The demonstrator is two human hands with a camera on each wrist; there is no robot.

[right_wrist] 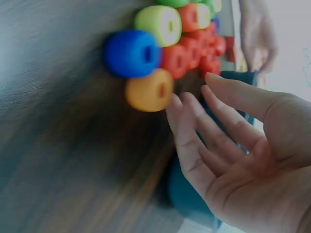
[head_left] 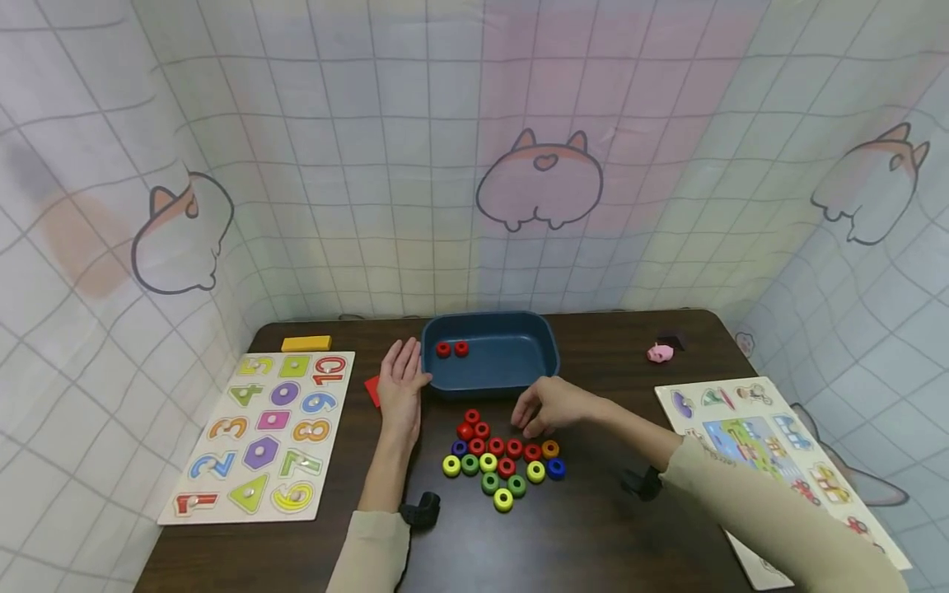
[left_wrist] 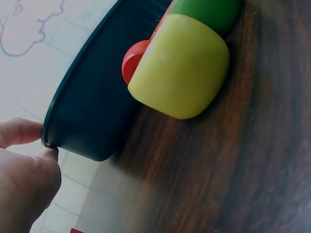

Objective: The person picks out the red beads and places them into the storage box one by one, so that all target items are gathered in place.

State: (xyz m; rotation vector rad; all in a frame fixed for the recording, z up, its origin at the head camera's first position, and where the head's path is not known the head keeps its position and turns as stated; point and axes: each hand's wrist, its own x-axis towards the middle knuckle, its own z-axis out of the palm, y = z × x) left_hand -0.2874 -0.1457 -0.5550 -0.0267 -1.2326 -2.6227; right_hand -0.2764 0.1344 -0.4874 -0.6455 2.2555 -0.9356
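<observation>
The left hand (head_left: pixel 400 395), its fingers straight, touches the left end of a blue tray (head_left: pixel 504 364). The right hand (head_left: pixel 558 406) hovers between the tray and a cluster of coloured beads (head_left: pixel 507 469) on the tabletop (head_left: pixel 586 535); its fingers are loosely bent, apart from the thumb, and hold nothing. Their tips are near an orange bead (right_wrist: pixel 146 92). Two red beads (head_left: pixel 443 350) lie inside the tray, toward its left end.
</observation>
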